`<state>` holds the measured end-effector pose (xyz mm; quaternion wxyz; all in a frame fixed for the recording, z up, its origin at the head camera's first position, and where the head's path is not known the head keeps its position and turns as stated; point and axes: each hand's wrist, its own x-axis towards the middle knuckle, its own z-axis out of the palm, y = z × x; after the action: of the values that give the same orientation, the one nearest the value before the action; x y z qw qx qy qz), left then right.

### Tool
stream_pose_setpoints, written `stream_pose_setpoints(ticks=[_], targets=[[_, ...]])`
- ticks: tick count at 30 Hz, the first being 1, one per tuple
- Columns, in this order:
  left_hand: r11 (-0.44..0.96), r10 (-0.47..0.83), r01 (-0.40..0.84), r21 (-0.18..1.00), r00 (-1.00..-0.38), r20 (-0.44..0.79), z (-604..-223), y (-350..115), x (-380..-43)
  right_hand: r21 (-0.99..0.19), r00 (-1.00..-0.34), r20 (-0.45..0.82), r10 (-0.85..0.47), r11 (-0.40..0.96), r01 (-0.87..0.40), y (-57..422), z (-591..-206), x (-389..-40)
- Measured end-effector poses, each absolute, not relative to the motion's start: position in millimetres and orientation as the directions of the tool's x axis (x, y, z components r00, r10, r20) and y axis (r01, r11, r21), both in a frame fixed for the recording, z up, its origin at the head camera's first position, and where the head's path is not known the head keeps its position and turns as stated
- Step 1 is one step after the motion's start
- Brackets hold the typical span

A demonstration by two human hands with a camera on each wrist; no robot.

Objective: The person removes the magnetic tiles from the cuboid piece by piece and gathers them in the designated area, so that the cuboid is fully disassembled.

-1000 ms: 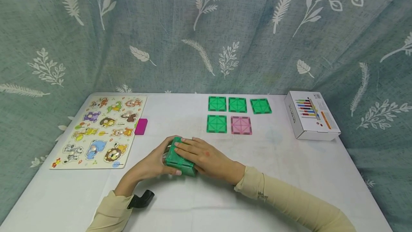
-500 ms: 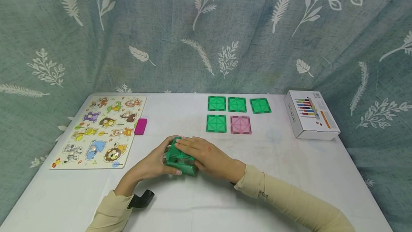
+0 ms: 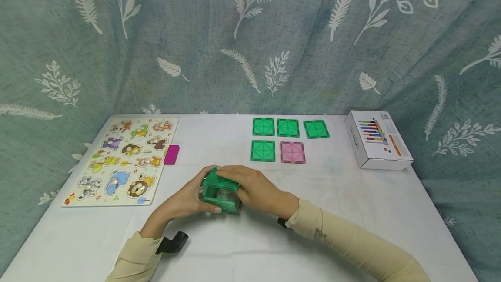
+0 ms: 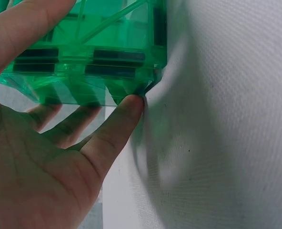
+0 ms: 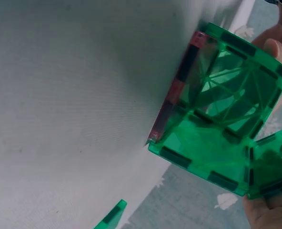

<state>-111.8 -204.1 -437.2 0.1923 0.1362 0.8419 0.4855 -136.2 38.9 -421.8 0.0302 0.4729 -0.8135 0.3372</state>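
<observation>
A small box of green magnetic tiles (image 3: 222, 205) stands on the table, with a pink tile (image 5: 173, 93) along its bottom. My left hand (image 3: 187, 196) grips the box from the left, thumb in front and fingers behind; the left wrist view shows the fingertips (image 4: 131, 102) at its lower edge. On top, a green tile (image 5: 270, 164) tilts away from the box, and the inside shows through the gap. My right hand (image 3: 256, 188) holds this tilted tile, its fingers (image 5: 262, 212) at the tile's edge in the right wrist view.
Behind the hands lie several flat green tiles (image 3: 263, 126) and one pink square tile (image 3: 292, 152). An animal puzzle board (image 3: 125, 160) is at the left, a magenta block (image 3: 171, 155) touching its right edge. A white box (image 3: 377, 140) stands at back right, before a leaf-patterned curtain (image 3: 211, 34).
The top tile lay level under my right hand's fingers; its front edge has since risen, opening a gap into the box. My right hand has drawn in around it. My left hand stays put.
</observation>
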Motion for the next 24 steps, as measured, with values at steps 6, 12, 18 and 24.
stream_pose_setpoints(ticks=[6,12,18,24], targets=[[0.504,0.399,0.025,0.864,-0.893,-0.207,-436.5,-203.9,-111.1,-0.651,-0.638,0.334,-0.693,0.32,-0.689,38.5,-418.9,-142.0],[0.514,0.387,-0.003,0.858,-0.891,-0.235,-437.5,-203.9,-111.8,-0.799,-0.743,0.25,-0.621,0.301,-0.52,37.1,-417.7,-148.5],[0.511,0.387,-0.005,0.86,-0.892,-0.235,-438.1,-203.3,-111.7,-0.857,-0.803,0.165,-0.572,0.32,-0.404,37.4,-416.7,-150.5],[0.499,0.392,-0.012,0.866,-0.889,-0.238,-437.8,-203.6,-111.6,-0.876,-0.835,0.101,-0.541,0.35,-0.333,37.9,-413.4,-152.1]])
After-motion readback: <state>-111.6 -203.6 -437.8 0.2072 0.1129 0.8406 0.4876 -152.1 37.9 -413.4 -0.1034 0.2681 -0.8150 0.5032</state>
